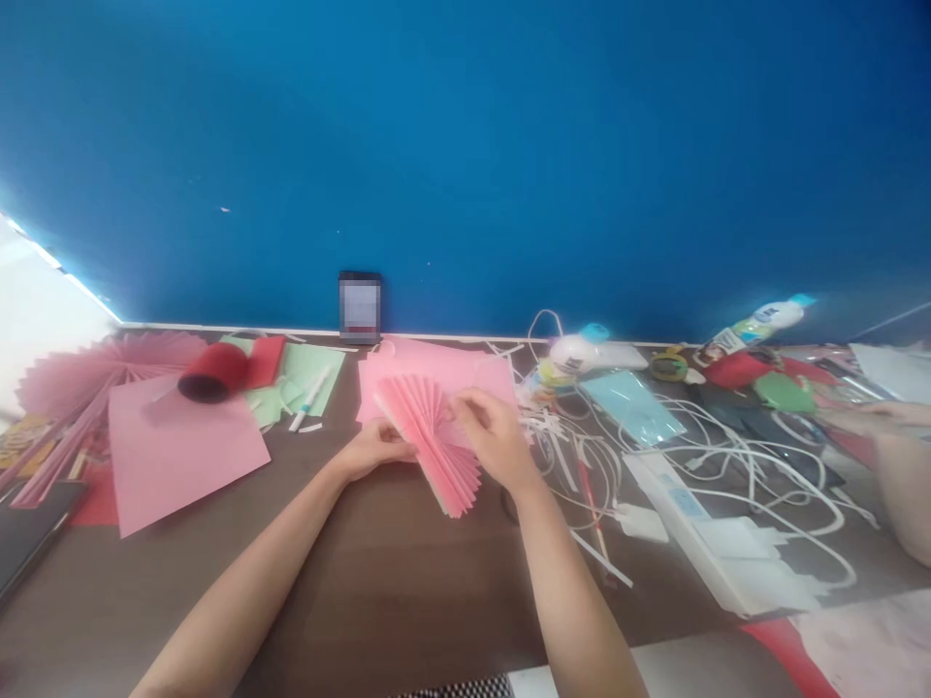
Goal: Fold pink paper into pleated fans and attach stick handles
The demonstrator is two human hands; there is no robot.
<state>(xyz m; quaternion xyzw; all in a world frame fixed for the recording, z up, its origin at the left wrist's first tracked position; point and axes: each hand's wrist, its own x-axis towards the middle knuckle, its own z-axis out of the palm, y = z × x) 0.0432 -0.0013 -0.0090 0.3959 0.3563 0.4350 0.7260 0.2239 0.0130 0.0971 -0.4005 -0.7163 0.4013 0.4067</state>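
Observation:
A pink pleated paper fan (429,441) is held up over the dark wooden table, its folds spreading to both sides from a pinched middle. My left hand (374,451) grips its left edge between thumb and fingers. At the fan's right side, my right hand (495,436) has its fingers bent and brought together against the folds near the middle; whether it pinches the paper there is hard to make out. Behind the fan lie flat pink sheets (472,368).
A phone (360,308) leans on the blue wall. Leftward are a large pink fan (109,368), a red cylinder (214,372), green paper (312,373) and a marker (310,399). Rightward are glue bottles (574,357), tangled white cables, a power strip (684,533) and another person's arm (898,485).

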